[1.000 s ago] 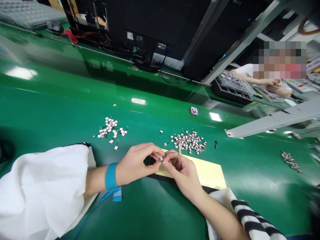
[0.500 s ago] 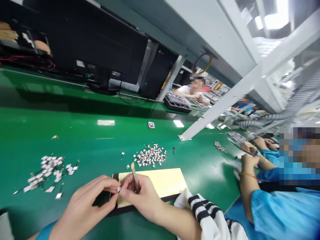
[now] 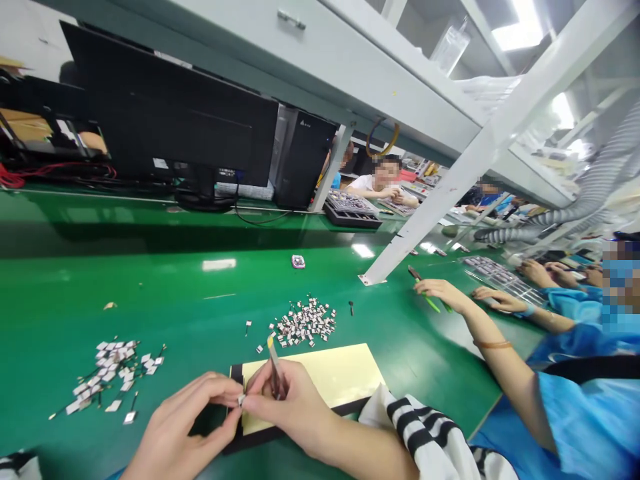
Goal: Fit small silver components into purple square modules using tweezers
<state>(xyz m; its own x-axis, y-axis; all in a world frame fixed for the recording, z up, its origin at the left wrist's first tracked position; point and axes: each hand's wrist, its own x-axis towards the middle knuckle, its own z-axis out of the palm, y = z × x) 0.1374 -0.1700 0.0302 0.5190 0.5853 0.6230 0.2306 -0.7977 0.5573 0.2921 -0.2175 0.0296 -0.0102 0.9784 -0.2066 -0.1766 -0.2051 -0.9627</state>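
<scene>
Neighbour's arm (image 3: 500, 363) has extended; wearer's hands (image 3: 187, 419) apparently pinch a small part (image 3: 241, 400).

Over the left edge of the yellow pad (image 3: 343, 373), my left hand (image 3: 187, 420) and right hand (image 3: 297, 403) pinch a small part (image 3: 241, 400), the right also holding a yellow-tipped tool (image 3: 275, 363).

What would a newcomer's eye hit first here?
The bare left hand and bare right hand, bottom centre, meeting at a tiny pale part; the right also holds a slim grey yellow-ended tool. On the glossy green tabletop, a heap of small white-and-black pieces lies left of them, another heap beyond.
</scene>
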